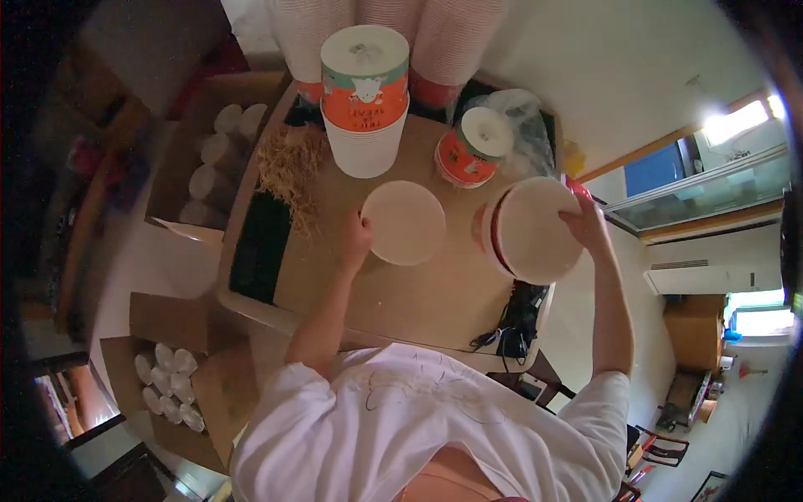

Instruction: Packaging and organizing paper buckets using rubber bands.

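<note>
My left hand (358, 234) pinches the left edge of a flat, round white disc (404, 222) above the table. To the right, my right hand (585, 219) grips the right edge of a larger round white paper bucket (539, 230), its pale round face turned up and a dark red band showing at its left side. Beyond the disc stands a tall stack of upturned paper buckets (365, 100), orange and green printed above plain white ones. A shorter printed stack of buckets (468, 155) sits right of it.
Brown shredded paper (288, 171) lies at the table's left. Clear plastic wrapping (523, 130) is at the back right, black cables (514, 322) at the front right corner. Tall stacks of pale cups (456, 42) rise behind. Cardboard boxes (188, 318) of white containers stand left.
</note>
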A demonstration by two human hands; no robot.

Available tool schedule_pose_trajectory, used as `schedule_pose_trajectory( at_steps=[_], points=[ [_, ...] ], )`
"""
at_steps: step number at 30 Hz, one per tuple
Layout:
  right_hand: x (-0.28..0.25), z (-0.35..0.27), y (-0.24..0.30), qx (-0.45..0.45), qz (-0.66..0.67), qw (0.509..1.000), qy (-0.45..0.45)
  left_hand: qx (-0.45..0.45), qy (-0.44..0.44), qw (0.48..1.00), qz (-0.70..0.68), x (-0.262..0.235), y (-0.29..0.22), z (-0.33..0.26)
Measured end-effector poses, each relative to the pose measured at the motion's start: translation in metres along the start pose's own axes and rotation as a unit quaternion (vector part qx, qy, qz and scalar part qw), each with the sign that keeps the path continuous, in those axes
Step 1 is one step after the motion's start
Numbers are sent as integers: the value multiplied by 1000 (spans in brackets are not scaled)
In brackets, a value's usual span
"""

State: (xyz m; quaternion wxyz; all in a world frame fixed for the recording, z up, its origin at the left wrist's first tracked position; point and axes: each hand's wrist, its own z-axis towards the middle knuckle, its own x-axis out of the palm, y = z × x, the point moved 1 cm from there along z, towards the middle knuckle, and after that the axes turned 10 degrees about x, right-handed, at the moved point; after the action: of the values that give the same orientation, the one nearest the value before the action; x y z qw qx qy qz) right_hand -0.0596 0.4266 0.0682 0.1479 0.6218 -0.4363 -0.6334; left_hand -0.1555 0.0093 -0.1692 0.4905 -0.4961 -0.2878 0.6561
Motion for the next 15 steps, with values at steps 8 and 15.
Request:
schedule_pose_trajectory(
  at_steps=[8, 15],
  points=[
    [58, 41, -69, 65, -148, 987, 3, 49, -74, 981, 172, -52, -89, 18],
    [56, 49, -54, 103, -153, 983, 19, -360, 106, 910, -174, -30, -74, -16]
  ],
)
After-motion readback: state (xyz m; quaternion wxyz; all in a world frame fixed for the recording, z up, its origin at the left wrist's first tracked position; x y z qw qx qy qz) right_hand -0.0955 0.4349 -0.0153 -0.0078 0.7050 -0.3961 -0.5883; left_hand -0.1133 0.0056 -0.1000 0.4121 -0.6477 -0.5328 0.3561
